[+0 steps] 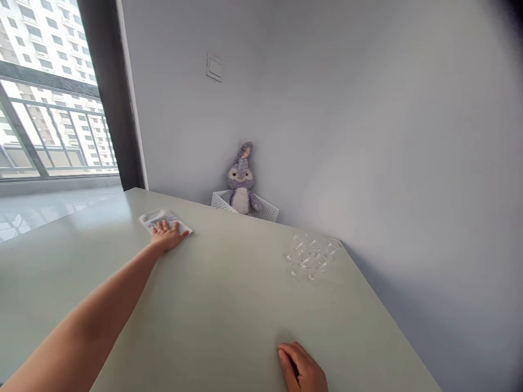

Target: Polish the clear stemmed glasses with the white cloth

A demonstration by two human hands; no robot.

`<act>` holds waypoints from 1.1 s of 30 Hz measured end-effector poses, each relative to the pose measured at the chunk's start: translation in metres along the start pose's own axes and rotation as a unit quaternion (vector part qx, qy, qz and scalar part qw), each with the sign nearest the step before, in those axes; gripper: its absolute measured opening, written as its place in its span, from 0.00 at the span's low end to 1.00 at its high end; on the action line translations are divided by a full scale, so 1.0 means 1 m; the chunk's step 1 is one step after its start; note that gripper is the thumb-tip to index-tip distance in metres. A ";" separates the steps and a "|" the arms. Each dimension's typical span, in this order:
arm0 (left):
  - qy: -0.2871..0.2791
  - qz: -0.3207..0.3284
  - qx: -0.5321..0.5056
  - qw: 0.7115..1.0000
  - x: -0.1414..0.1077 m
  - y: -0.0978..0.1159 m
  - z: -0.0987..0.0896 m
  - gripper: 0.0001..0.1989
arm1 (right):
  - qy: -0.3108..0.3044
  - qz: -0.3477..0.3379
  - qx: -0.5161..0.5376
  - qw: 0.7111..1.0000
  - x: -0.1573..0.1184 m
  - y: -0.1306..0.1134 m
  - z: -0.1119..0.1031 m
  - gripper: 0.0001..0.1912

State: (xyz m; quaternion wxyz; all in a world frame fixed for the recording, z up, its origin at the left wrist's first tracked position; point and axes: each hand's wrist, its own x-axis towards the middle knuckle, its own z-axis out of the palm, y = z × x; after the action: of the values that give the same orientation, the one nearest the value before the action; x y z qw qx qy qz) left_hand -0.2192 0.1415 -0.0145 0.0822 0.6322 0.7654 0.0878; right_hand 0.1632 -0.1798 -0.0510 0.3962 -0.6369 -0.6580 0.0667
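My left hand [165, 237] reaches far across the table with its fingers spread flat. It presses on a flat, whitish, shiny packet [149, 218], like a plastic pouch, near the table's far left edge; its contents cannot be made out. Close to me, at the bottom of the view, my right hand [303, 368] rests at the tabletop with fingers curled into a loose fist and nothing seen in it. Beyond it to the right, several small clear glass-like pieces [307, 255] are grouped together near the table's far right corner.
The pale green table [229, 283] borders a grey wall on the right. Behind its far edge, a purple plush toy [241, 188] sits in a white perforated basket [267, 210]. A light switch [214, 67] is on the wall, and a window [53, 98] is at left.
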 end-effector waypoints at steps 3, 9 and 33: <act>0.019 -0.115 0.003 0.993 -0.010 -0.044 -0.014 0.43 | 0.010 -0.008 0.020 1.000 -0.001 -0.006 -0.004 0.18; 0.031 -0.177 0.007 0.984 -0.049 -0.055 -0.020 0.43 | -0.002 -0.001 0.064 0.998 -0.008 -0.011 -0.015 0.15; -0.016 0.199 0.083 0.976 -0.230 -0.009 -0.003 0.32 | 0.073 0.037 0.109 0.991 -0.025 -0.038 -0.048 0.15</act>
State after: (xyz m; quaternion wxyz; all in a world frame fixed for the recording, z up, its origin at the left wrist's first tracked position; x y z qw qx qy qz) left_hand -0.1856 -0.0857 -0.0106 0.0228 0.7780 0.6272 0.0281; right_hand 0.1590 -0.2291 -0.0069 0.5077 -0.6171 -0.5917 0.1062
